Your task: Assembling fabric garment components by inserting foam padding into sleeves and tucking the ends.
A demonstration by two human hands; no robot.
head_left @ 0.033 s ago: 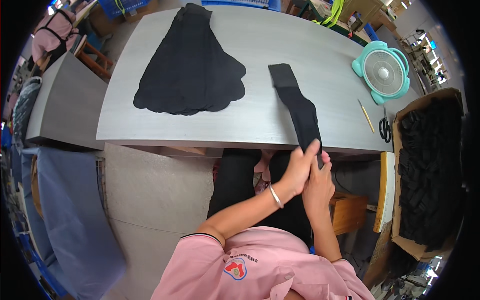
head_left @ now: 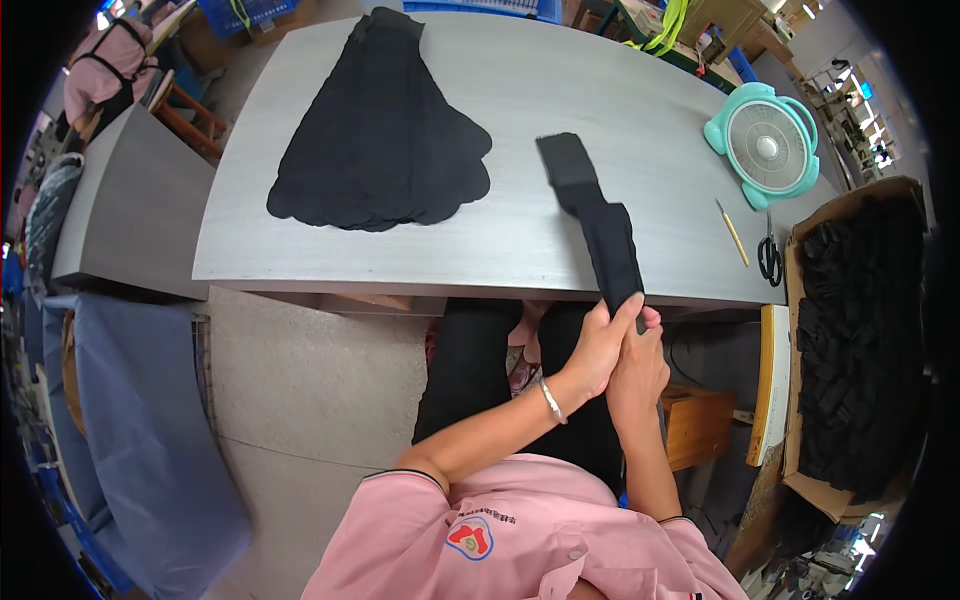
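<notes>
A long black sock (head_left: 608, 240) with a paler cuff stretches from my hands over the near edge of the grey table (head_left: 520, 245). My left hand (head_left: 597, 352) is closed on its near end, thumb pointing forward. Pressed against it, my right hand (head_left: 638, 372) also grips that end, and the fingers partly hide the fabric there. The cuff end reaches out over the tabletop. To the left, a fan-shaped stack of black socks (head_left: 380, 150) lies flat, narrow at the far end and rounded at the near one.
On the table's right are a turquoise fan (head_left: 767, 145), a thin yellow-handled tool (head_left: 733, 235) and black-handled scissors (head_left: 769, 262). A cardboard box (head_left: 793, 400) of black items stands beside them. Blue cloth (head_left: 150, 430) hangs at left; a person in pink (head_left: 105, 70) is farther off.
Both hands keep their grip. My left hand has shifted slightly toward me, and the sock's middle and cuff have moved a little and bent differently.
</notes>
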